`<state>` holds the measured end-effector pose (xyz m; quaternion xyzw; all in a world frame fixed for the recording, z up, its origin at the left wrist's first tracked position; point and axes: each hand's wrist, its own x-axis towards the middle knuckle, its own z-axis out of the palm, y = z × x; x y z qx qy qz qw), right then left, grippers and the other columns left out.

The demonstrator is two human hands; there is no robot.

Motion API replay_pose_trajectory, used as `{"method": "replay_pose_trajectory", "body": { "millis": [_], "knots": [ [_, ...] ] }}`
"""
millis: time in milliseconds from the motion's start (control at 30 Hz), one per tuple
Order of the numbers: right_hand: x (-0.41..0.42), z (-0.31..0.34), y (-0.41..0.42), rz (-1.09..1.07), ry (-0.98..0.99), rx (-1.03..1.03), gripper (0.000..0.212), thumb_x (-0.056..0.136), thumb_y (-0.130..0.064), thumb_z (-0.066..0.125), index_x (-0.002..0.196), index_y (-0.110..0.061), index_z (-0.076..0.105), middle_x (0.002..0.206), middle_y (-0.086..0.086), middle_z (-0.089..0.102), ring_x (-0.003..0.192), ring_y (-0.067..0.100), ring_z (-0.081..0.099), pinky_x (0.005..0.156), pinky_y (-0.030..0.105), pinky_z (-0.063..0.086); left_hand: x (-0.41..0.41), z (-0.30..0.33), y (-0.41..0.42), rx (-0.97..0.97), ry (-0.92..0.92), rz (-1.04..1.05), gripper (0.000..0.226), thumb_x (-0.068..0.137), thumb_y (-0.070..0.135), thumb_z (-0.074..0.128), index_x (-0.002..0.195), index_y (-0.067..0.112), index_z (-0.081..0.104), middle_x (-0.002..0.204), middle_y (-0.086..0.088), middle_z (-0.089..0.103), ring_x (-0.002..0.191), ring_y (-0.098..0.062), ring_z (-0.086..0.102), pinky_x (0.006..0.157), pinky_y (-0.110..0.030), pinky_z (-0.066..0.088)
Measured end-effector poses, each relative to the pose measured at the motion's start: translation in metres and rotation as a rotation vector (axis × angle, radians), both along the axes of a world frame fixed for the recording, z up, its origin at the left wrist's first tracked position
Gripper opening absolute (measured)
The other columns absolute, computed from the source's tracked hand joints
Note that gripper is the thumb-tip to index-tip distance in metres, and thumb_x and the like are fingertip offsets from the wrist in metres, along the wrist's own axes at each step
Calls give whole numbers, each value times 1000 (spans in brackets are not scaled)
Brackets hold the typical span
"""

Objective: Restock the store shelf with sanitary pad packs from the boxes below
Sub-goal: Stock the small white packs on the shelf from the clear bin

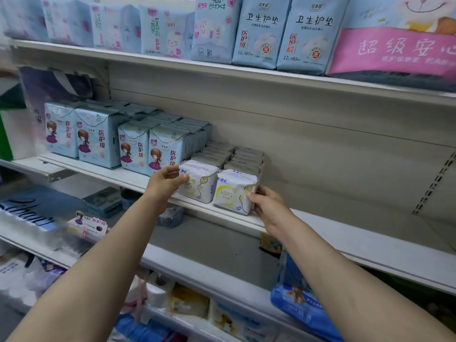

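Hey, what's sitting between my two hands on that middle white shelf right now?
In the head view, two white ABC KMS pad packs stand side by side between the left hand and the right hand, each hand touching its outer pack.

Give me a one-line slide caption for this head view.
Left hand and right hand square up two white ABC packs at the middle shelf's front edge.

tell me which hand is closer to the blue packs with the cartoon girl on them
Left. The left hand is just below the nearest blue cartoon-girl pack, fingers on a white ABC pack. The right hand is farther right, past a second ABC pack.
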<state>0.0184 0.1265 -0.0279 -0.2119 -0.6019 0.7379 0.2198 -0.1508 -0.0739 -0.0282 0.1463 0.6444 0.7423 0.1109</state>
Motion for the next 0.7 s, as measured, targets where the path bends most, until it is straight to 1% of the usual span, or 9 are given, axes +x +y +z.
{"method": "replay_pose_trajectory", "body": {
  "millis": [67, 167, 267, 367, 467, 533, 600, 700],
  "knots": [
    [-1, -1, -1, 14, -5, 17, 34, 94, 1, 62, 125, -12, 65, 115, 6, 73, 108, 22, 69, 97, 35, 55, -1, -1, 1, 4, -1, 5, 44, 88, 11, 74, 130, 15, 59, 117, -3, 63, 112, -22, 60, 103, -41, 45],
    [-4, -2, -2, 26, -20, 42, 33, 94, -1, 63, 123, -16, 67, 117, 5, 72, 110, 22, 68, 99, 39, 54, 0, -2, 2, 21, -3, 12, 44, 92, 9, 70, 134, 13, 58, 113, 0, 62, 103, -16, 60, 102, -38, 44],
    [-7, -3, -4, 15, -32, 79, 33, 94, 0, 62, 120, -19, 65, 118, 4, 71, 110, 22, 68, 98, 40, 55, 1, -3, 2, 22, -7, 31, 49, 92, 11, 70, 138, 12, 55, 119, -2, 61, 113, -20, 57, 110, -42, 41],
    [-9, -5, -4, -26, -48, 103, 31, 93, -1, 64, 121, -15, 64, 117, 5, 71, 108, 22, 68, 100, 43, 54, 3, -3, 2, 18, -13, 44, 50, 91, 10, 71, 139, 12, 55, 121, -2, 62, 113, -20, 58, 110, -42, 41],
    [-9, -6, -5, -58, -56, 93, 33, 91, -2, 67, 123, -10, 62, 116, 7, 71, 106, 24, 69, 100, 44, 53, 6, -4, 1, 2, -2, 33, 55, 87, 12, 76, 137, 12, 56, 123, -3, 65, 113, -19, 61, 109, -41, 41],
    [-8, -5, -7, -55, -57, 103, 28, 90, -1, 68, 116, -12, 63, 115, 8, 71, 107, 24, 69, 101, 44, 53, 8, -3, 2, -6, 0, 28, 58, 84, 12, 79, 137, 11, 55, 125, -6, 65, 116, -21, 61, 106, -37, 41],
    [-7, -4, -8, -52, -58, 98, 22, 91, -1, 67, 106, -17, 63, 115, 9, 71, 107, 25, 69, 100, 44, 53, 11, -2, 4, -8, -5, 45, 61, 84, 12, 79, 139, 10, 53, 128, -8, 63, 119, -22, 59, 101, -34, 40],
    [-7, -3, -10, -51, -77, 102, 21, 91, -2, 67, 104, -19, 64, 113, 7, 72, 106, 25, 69, 101, 44, 53, 13, -1, 5, 0, -16, 59, 62, 84, 11, 78, 140, 9, 51, 130, -8, 62, 120, -22, 57, 102, -34, 40]
  ]
}}
